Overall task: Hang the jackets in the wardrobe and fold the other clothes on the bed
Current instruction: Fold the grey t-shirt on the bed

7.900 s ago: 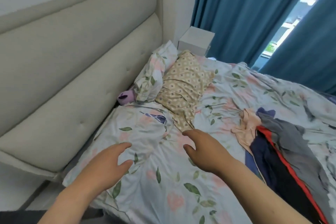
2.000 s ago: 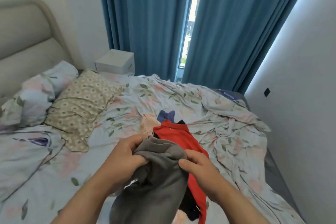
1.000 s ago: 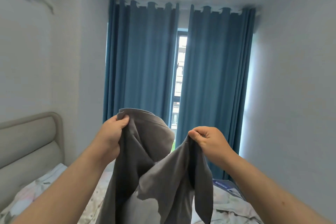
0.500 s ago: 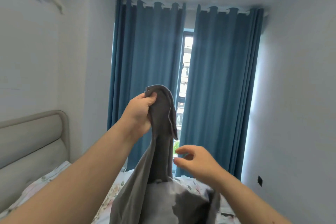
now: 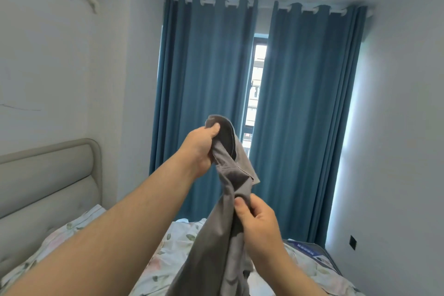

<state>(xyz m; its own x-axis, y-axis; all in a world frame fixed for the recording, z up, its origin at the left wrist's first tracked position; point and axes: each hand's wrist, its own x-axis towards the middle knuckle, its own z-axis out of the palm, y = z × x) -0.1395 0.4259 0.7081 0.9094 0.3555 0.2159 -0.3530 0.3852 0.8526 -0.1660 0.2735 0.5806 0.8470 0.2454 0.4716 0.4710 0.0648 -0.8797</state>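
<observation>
Grey garment point(image 5: 225, 199) held up in the air above floral-sheeted bed point(image 5: 168, 247), left hand point(image 5: 199, 149) gripping its top edge, right hand point(image 5: 257, 223) lower, pinching bunched cloth at mid-length, blue curtains point(image 5: 204, 103) behind, padded headboard point(image 5: 48, 187) at left.

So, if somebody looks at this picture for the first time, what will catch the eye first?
First, the grey garment held up in the middle: the left hand grips its top edge and the right hand pinches it lower down. Behind it, tall blue curtains fill the far wall, with a bright gap of window between them. The bed with flowered sheets lies below.
</observation>
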